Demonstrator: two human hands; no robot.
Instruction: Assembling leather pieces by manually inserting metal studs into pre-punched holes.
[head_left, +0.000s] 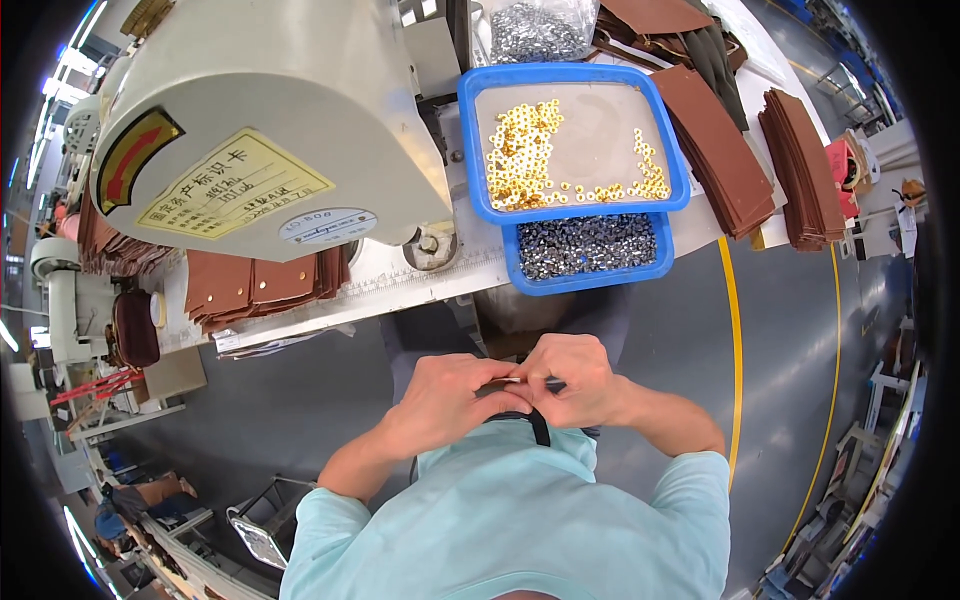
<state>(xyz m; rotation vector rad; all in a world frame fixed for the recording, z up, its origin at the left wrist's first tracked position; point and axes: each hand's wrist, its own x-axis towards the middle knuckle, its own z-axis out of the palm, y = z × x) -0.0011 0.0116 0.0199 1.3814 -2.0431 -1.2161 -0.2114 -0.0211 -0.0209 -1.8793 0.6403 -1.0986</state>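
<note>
Holding: a thin, light-edged piece [513,381] is pinched between both hands; its kind cannot be told, as most of it is covered by fingers.
Position of piece: held off the table [440,292], beyond its near edge on the wearer's side, in front of the turquoise shirt [510,510].
Left hand [450,392]: narrowed, fingers curled, thumb and fingertips brought together on the piece.
Right hand [572,380]: narrowed likewise, fingers bent, the piece gripped close beside the left fingertips; a small dark end [556,384] is seen at this grip, its owner unclear.
Upper blue tray [471,130]: overlapped onto the far part of the lower blue tray [592,287]; gold rings [522,145] are gathered mostly toward its left edge, with a thin scatter along the near and right edges.
Lower blue tray: set at the table's near edge; filled with silver pieces [585,247].
Brown strips: one stack [712,150] is laid right of the trays, another stack [800,170] toward the table's right end.
Studded brown pieces [265,284]: piled at the near left edge, under the machine [270,90].
Step in hand: judged to be two-handed fingertip work on the piece.
Next move: judged to call for a firm pinch on one side while the other is adjusted.
</note>
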